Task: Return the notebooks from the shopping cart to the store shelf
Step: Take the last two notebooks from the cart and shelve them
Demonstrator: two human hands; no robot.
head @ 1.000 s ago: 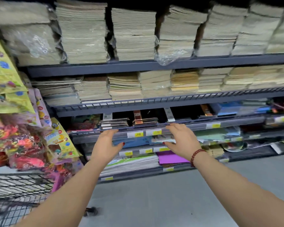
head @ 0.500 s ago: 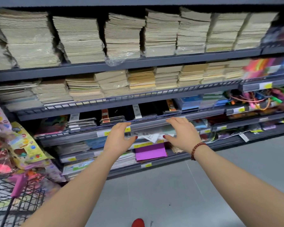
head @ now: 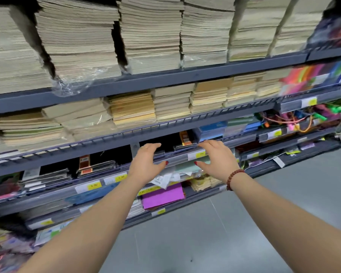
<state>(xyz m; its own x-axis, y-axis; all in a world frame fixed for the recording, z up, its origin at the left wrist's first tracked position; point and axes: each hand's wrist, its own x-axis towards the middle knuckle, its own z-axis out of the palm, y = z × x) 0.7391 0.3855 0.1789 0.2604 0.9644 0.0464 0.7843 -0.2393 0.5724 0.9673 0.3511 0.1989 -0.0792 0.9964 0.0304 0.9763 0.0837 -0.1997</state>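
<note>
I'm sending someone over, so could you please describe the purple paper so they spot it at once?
Start at the grey store shelf stacked with beige notebooks, then drop to the lower tiers. The purple paper lies flat below the left hand, the only vivid purple sheet there.

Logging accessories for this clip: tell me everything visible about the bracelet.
The bracelet is a single strand of small round beads, dark reddish-brown, looking like wood or stone, though the material cannot be told for sure. It circles the wrist just behind the right hand, sitting snug against the skin and slanting across the forearm. Only the upper arc shows; the rest wraps out of sight beneath the wrist. No clasp or charm is visible. It touches nothing but the arm, which reaches toward the shelf edge.
</note>
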